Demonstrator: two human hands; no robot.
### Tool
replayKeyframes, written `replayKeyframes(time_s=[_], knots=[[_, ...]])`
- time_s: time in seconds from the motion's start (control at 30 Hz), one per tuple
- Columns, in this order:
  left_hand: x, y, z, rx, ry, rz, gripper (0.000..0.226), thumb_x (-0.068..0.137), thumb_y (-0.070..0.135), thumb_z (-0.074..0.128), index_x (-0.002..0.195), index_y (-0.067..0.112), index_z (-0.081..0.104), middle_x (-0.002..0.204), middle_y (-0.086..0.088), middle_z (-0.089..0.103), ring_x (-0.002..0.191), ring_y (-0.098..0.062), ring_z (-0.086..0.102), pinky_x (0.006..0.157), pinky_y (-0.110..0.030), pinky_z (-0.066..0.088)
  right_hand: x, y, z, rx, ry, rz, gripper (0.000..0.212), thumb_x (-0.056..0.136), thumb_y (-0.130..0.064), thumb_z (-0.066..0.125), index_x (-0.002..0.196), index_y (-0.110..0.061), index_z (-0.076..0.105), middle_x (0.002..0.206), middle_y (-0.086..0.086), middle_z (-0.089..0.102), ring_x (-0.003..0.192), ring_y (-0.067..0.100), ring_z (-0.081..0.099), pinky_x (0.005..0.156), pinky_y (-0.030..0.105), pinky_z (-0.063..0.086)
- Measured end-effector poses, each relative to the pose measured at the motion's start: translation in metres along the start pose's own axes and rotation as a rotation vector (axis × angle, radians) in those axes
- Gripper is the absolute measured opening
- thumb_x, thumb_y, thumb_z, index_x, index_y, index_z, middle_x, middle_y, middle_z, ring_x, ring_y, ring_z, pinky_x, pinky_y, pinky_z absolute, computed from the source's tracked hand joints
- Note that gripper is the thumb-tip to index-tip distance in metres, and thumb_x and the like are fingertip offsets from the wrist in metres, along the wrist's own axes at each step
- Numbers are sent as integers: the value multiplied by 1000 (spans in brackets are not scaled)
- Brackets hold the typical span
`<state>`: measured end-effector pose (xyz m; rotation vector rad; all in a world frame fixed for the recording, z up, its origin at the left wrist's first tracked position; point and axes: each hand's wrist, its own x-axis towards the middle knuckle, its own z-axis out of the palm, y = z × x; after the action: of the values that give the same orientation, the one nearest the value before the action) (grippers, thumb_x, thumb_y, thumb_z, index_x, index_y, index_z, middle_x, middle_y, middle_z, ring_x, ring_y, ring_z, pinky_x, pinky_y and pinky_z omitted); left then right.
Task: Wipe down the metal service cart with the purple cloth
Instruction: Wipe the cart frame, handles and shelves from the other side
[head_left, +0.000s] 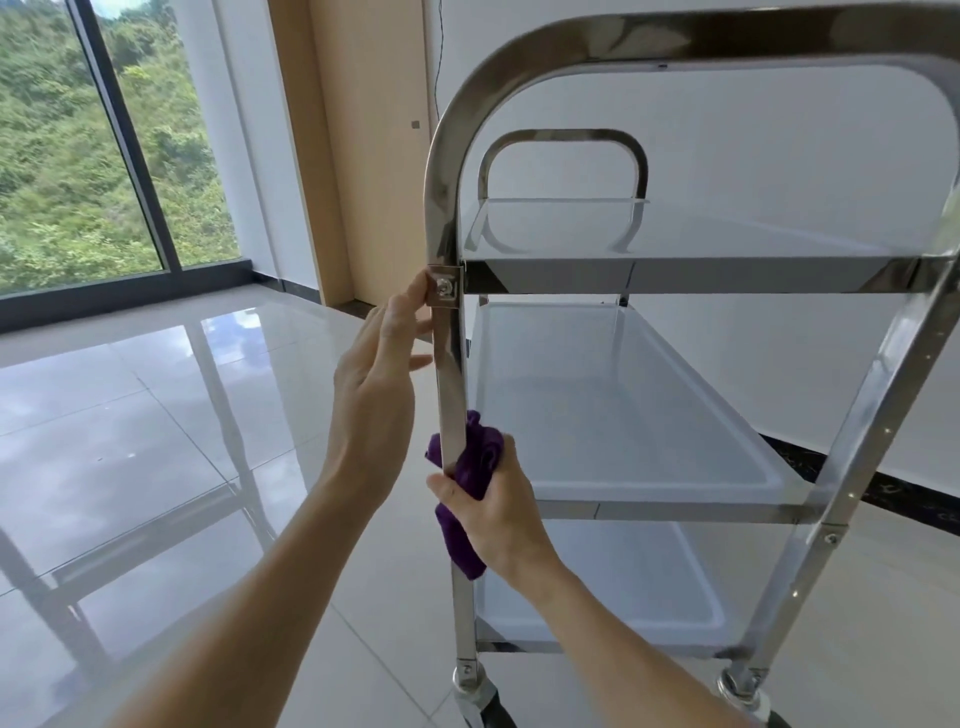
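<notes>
The right hand (496, 512) grips the cloth (470, 470), fingers curled round it, and presses the bunched purple fabric against the near left post (451, 395) of the cart (680, 275). The cloth wraps partly round the post just above the middle shelf (618, 410), with one end hanging down below the hand.

The left hand (376, 389) is higher on the same post, fingers fairly straight and held together, their tips touching the post beside the bolted bracket (444, 286) at the level of the top shelf (675, 228). It holds nothing.

The cart is polished metal with three shelves, an arched handle (675, 31) at the near end and a smaller one (563, 137) at the far end. Two casters (475, 686) show at the bottom edge. It stands on a glossy tiled floor (156, 415) near a white wall (779, 130). To the left are a tall window (62, 156) looking onto green trees and a pale wooden panel (358, 156).
</notes>
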<state>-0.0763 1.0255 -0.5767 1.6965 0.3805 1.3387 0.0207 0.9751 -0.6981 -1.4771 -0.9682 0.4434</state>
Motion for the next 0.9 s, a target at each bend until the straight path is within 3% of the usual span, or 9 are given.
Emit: replayKeyframes(time_s=[0.03, 0.13, 0.2, 0.33, 0.47, 0.53, 0.63, 0.8, 0.9], knots=[[0, -1, 1, -1, -10, 4, 40, 108, 29, 30, 139, 22, 55, 125, 10, 65, 115, -9, 61, 97, -38, 53, 2, -1, -1, -22, 3, 6, 41, 85, -35, 76, 113, -29, 46, 111, -3, 65, 97, 16, 66, 83, 31, 59], [-1, -3, 3, 14, -17, 16, 38, 107, 27, 36, 142, 24, 52, 130, 4, 62, 119, -11, 59, 101, -40, 51, 13, -23, -6, -66, 32, -36, 40, 84, -38, 76, 111, -27, 48, 103, -6, 64, 92, 11, 64, 77, 16, 50], [-2, -4, 4, 18, -11, 26, 37, 107, 26, 39, 142, 27, 52, 132, 6, 61, 122, -10, 57, 103, -41, 50, 23, -49, -11, -35, 45, -68, 41, 83, -36, 77, 111, -26, 49, 99, -9, 63, 90, 8, 63, 76, 16, 49], [-3, -6, 4, -5, -19, 38, 36, 106, 23, 42, 139, 32, 53, 131, 11, 60, 120, -3, 58, 91, -20, 52, 36, -84, -16, 16, 53, -132, 48, 84, -32, 77, 121, -22, 47, 107, -4, 63, 95, 15, 65, 82, 28, 58], [-4, -7, 2, 29, -27, 41, 37, 105, 25, 44, 141, 33, 52, 130, 8, 61, 117, -5, 59, 89, -21, 52, 23, -58, -9, 50, 48, -123, 46, 84, -28, 78, 117, -25, 46, 102, -6, 63, 85, 9, 67, 68, 15, 55], [-3, -10, 1, 75, -25, 48, 39, 104, 25, 47, 142, 34, 50, 131, 8, 61, 118, -6, 59, 92, -17, 49, 12, -30, -6, -16, 6, -37, 46, 84, -29, 78, 117, -24, 45, 109, -1, 64, 94, 16, 67, 79, 26, 59], [-3, -13, -1, 163, -25, 78, 47, 102, 17, 51, 144, 37, 45, 130, 18, 57, 112, 7, 56, 79, 1, 41, 3, -5, -13, -145, -107, 65, 49, 84, -30, 78, 119, -23, 45, 116, 2, 61, 99, 24, 65, 86, 44, 58], [-4, -29, 0, 299, -65, 76, 53, 97, 14, 60, 139, 38, 38, 120, 29, 50, 103, 6, 56, 78, -13, 52, 11, -11, -54, -312, -49, -103, 53, 80, -28, 81, 120, -30, 46, 116, -9, 57, 106, 12, 56, 90, 25, 46], [-11, -43, 8, 377, -169, -4, 70, 94, 13, 61, 144, 40, 20, 127, 13, 49, 116, -8, 52, 93, -25, 46, 15, -10, -86, -586, 85, -194, 66, 81, -32, 80, 135, -19, 44, 126, 1, 53, 113, 22, 49, 99, 36, 42]])
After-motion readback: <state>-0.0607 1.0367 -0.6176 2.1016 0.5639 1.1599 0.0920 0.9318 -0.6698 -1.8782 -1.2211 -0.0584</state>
